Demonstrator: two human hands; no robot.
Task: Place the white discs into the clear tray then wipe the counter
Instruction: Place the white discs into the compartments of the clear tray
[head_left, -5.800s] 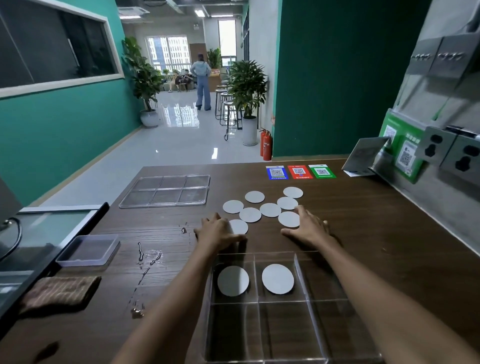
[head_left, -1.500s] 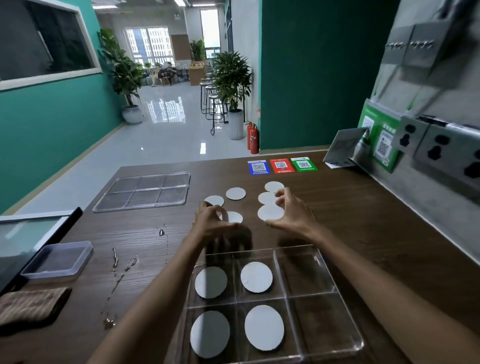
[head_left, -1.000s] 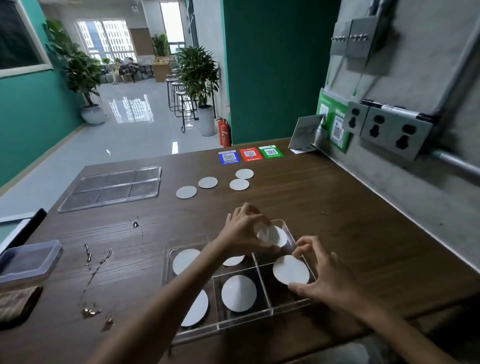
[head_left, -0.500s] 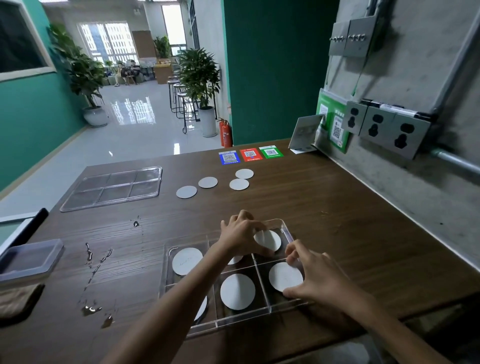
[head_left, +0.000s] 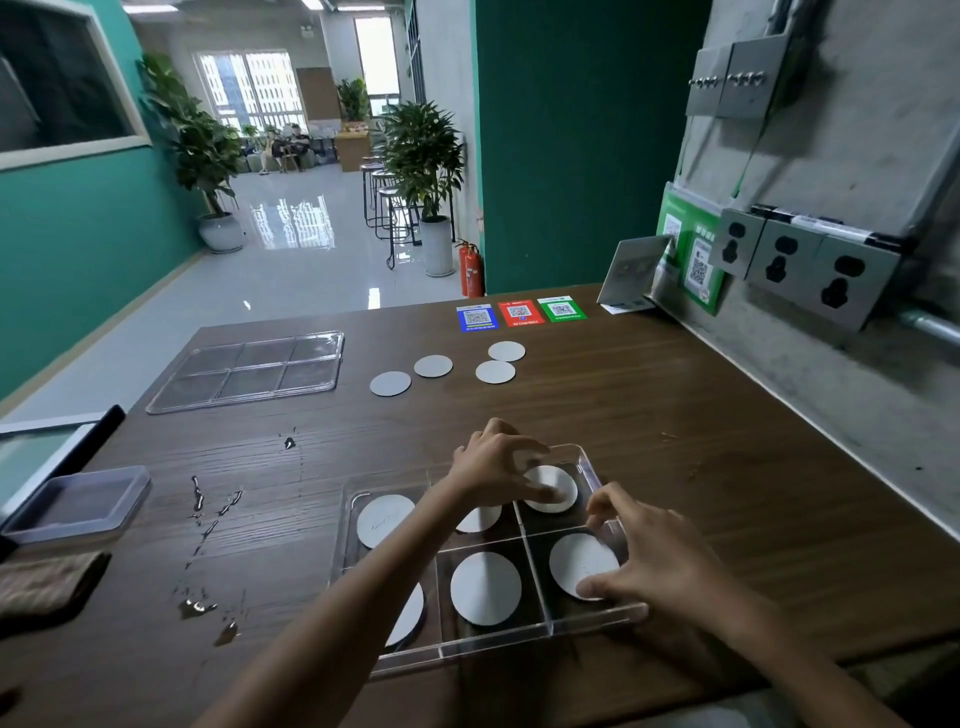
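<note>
The clear tray (head_left: 589, 460) has six white discs inside. Four more discs (head_left: 495, 372) lie far behind it. The left hand (head_left: 493, 462) and right hand (head_left: 654, 561), fingers bent, each touch a disc. The tray might slide. Water (head_left: 200, 605) sits left of it.

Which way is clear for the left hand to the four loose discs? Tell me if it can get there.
Probably yes. The left hand sits over the clear tray, and only bare counter lies between it and the four loose discs straight ahead.
</note>
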